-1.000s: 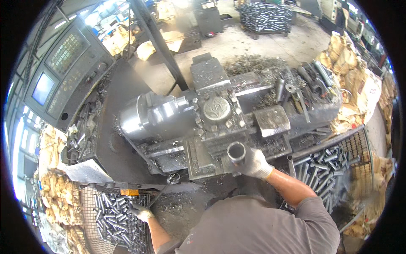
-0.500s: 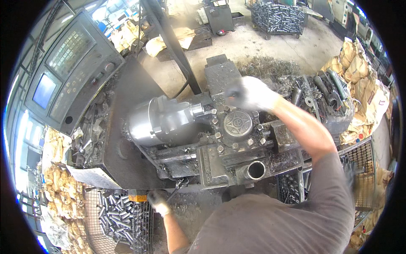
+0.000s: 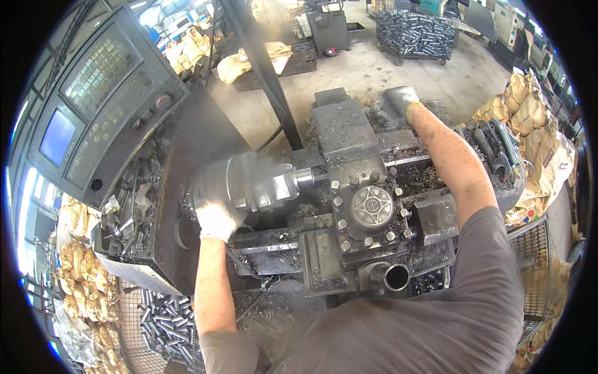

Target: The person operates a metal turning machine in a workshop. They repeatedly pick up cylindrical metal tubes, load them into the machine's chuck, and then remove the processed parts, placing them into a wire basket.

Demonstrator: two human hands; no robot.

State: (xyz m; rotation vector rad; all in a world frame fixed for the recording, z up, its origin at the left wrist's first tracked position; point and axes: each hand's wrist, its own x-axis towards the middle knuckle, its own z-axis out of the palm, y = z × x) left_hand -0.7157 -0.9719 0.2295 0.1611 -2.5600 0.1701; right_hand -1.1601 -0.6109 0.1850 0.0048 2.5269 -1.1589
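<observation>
L hand (image 3: 218, 217) is at the chuck (image 3: 250, 179); R hand (image 3: 400, 101) is nr. metal chips (image 3: 438, 111). Fingers open or closed, I can't tell.

White-gloved left hand (image 3: 218, 219), left of centre, above a vertical bare left forearm (image 3: 213, 280); blurred grey-and-white-gloved right hand (image 3: 400, 101), upper right of centre, bare right forearm (image 3: 451, 153) slanting.

Chuck (image 3: 249, 182): metal, smooth, glossy. Tool turret (image 3: 350, 163): metal, matt; its round cap (image 3: 372, 206): metal, embossed, semi-gloss. Left glove (image 3: 218, 219) and right glove (image 3: 402, 100): cloth, matt. Shirt (image 3: 405, 321): cloth, matt. Short tubes (image 3: 167, 325): metal, smooth, moderately glossy. Sacks (image 3: 534, 121): paper-like, crinkled. Screen (image 3: 58, 136): smooth, glossy.
</observation>
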